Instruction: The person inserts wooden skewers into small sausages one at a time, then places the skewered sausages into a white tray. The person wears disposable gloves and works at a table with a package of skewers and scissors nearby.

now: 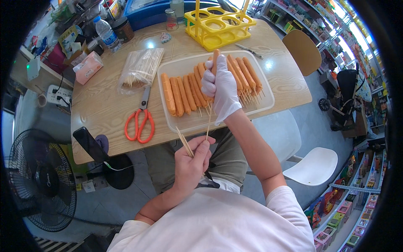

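Observation:
My right hand (222,82), in a clear plastic glove, grips a sausage (216,56) above a translucent plastic tray (185,123). My bare left hand (193,157) holds a small bundle of bamboo skewers (184,141) and pinches a single skewer (209,124) between thumb and forefinger. That skewer points up at the lower end of the gripped sausage; whether its tip is inside, I cannot tell. Unskewered sausages (168,94) lie at the tray's left. Several sausages with sticks (241,74) line the right side, partly hidden by my glove.
Orange-handled scissors (143,116) and a plastic bag of skewers (141,67) lie left of the tray. Behind it stands a yellow plastic cup rack (217,28), with a pen-like tool (248,51) nearby. A phone on a stand (91,145) rises at the table's left front edge, near a fan (44,179).

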Demonstrator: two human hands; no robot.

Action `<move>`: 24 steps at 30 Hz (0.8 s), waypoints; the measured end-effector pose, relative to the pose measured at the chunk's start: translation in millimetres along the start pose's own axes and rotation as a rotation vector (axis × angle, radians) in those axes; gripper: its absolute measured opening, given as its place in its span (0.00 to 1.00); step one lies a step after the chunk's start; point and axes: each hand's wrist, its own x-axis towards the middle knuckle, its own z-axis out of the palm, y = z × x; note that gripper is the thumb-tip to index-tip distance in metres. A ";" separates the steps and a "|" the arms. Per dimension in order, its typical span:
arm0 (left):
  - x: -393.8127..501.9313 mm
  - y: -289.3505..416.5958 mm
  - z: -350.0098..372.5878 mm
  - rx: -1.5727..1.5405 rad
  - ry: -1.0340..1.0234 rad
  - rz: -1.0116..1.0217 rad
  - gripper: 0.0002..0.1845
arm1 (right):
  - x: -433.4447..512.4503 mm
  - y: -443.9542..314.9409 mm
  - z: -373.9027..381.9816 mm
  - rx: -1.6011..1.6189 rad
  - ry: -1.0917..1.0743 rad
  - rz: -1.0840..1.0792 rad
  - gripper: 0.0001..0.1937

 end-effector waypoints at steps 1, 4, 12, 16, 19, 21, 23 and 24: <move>-0.1 0.3 0.1 -0.004 0.004 -0.006 0.11 | -0.3 0.6 0.0 0.002 0.000 0.006 0.23; -0.3 1.6 0.0 -0.019 0.012 -0.014 0.12 | -2.7 2.8 1.6 0.009 0.014 0.028 0.21; 3.1 4.0 -2.5 -0.056 0.011 -0.005 0.12 | -13.6 13.1 5.3 0.017 0.029 0.042 0.21; 5.2 5.1 -3.3 -0.074 0.014 -0.001 0.12 | -17.6 19.0 5.0 0.018 -0.003 0.053 0.22; 6.5 7.2 -4.1 -0.101 0.011 -0.024 0.12 | -22.1 20.2 6.5 0.016 0.001 0.081 0.22; 6.4 9.3 -4.8 -0.111 -0.005 -0.041 0.11 | -21.8 17.0 7.6 0.027 0.018 0.129 0.21; 5.0 11.8 -5.8 -0.090 -0.033 -0.041 0.11 | -15.3 9.9 7.6 0.055 -0.002 0.202 0.19; 4.6 12.6 -5.6 -0.084 -0.040 -0.046 0.11 | -10.4 5.0 6.4 0.058 0.013 0.189 0.19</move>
